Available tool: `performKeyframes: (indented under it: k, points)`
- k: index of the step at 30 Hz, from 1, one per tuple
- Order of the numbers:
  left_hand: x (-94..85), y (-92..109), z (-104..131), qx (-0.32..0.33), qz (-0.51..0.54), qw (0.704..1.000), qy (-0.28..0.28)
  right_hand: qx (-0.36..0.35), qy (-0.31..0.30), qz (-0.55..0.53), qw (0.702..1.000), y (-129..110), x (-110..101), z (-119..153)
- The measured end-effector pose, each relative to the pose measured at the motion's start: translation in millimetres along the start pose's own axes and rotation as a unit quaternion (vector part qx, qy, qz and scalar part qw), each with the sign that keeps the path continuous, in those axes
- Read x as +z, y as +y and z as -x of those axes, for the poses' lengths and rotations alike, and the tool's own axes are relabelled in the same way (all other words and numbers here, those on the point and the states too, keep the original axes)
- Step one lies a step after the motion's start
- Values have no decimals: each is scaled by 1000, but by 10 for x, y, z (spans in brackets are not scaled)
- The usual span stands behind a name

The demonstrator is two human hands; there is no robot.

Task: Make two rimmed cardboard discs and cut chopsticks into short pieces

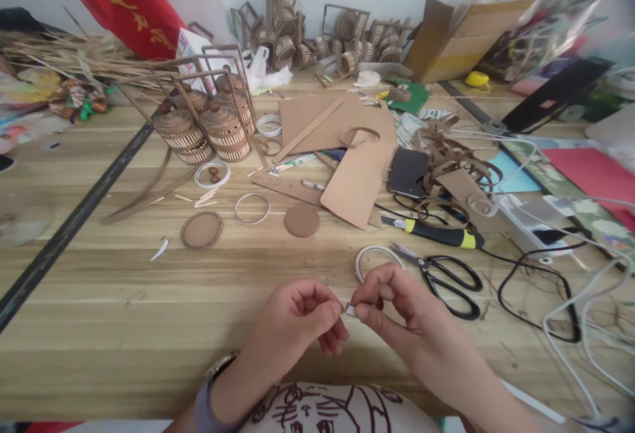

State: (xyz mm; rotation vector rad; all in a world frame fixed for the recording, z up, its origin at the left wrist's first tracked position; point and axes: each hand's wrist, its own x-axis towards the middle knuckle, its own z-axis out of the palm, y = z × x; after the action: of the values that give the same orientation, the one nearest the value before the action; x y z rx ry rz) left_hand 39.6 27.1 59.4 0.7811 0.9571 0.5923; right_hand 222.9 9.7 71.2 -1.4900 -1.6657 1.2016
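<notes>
On my feed, R hand [407, 317] pinches a tiny white-faced strip [350, 311], mostly finger-hidden, btwn both hands; L hand [300, 320] bunched beside it, can't tell if gripping. Tape roll [358, 264] part-covered by R hand.

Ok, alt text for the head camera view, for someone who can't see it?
The right hand pinches a tiny white-faced piece, the fingertips of the left hand right beside it, above a wooden table. Black-handled scissors and a utility knife lie beyond the right hand; small lidded baskets with tall handles stand farther back at left.
</notes>
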Motion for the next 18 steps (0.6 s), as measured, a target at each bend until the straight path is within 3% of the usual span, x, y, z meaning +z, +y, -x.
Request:
performKeyframes:
  k: [6, 13, 18]
  points:
    - [-6, -31, -25, -39, -10, 999, -31, -3, -71, 14, 997, -72, -51, -24]
    - [12, 4, -15, -83, -38, 995, -31, -51, -74, 146, 985, -96, -108, -26]
    - [10, 13, -14, -93, -39, 994, -43, -61, -103, 162, 979, -124, -122, -31]
